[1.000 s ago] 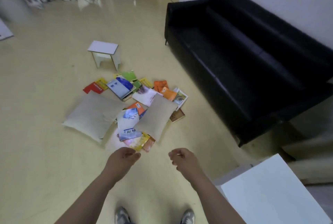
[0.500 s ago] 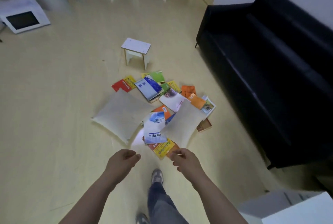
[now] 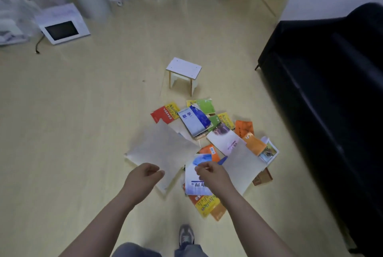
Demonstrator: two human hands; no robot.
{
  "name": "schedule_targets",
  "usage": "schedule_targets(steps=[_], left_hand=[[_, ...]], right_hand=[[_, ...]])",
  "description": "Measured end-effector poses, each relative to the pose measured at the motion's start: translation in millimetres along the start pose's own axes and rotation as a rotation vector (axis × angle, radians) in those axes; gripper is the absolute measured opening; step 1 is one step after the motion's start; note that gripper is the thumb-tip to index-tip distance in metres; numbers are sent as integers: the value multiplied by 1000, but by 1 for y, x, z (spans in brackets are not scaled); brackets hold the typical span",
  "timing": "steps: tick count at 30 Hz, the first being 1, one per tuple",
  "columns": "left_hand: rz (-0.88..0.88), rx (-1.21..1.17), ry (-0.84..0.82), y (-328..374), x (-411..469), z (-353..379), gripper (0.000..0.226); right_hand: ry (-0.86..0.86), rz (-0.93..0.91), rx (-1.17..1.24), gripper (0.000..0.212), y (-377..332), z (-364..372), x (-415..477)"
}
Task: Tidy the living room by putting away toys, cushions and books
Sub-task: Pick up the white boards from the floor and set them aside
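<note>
Hands reach out ahead of the person: the left hand [image 3: 143, 178] and right hand [image 3: 213, 176] both have loosely curled fingers and hold nothing. They are held over the near edge of a heap on the pale floor [image 3: 83, 132]. A black sofa [image 3: 331, 111] runs along the right side, apart from the heap. Two pale cushions lie flat among the books. The larger cushion [image 3: 161, 151] is on the left and the other cushion [image 3: 242, 169] is on the right, overlapping several covers. A small white stool [image 3: 184, 68] stands upright just beyond the heap. The scattered books overlap one another. They include a blue maths book [image 3: 194, 120], a red book [image 3: 162, 115] and a yellow book [image 3: 205, 205] nearest the person's shoe [image 3: 186, 236].
</note>
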State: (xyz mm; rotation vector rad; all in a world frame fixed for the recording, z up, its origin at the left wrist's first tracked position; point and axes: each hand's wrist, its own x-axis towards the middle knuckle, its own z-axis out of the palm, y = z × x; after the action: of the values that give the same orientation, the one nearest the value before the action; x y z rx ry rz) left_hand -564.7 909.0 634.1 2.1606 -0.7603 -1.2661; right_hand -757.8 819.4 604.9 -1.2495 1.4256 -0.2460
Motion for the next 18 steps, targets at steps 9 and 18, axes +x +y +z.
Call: schedule_targets(steps=[9,18], left_hand=[[-9,6,-42,8,92,-89,27],[51,99,-129,28,212,-264,32]], right_hand=[[3,57,20,26,-66,71,78],[90,120,157,20,-180,209,146]])
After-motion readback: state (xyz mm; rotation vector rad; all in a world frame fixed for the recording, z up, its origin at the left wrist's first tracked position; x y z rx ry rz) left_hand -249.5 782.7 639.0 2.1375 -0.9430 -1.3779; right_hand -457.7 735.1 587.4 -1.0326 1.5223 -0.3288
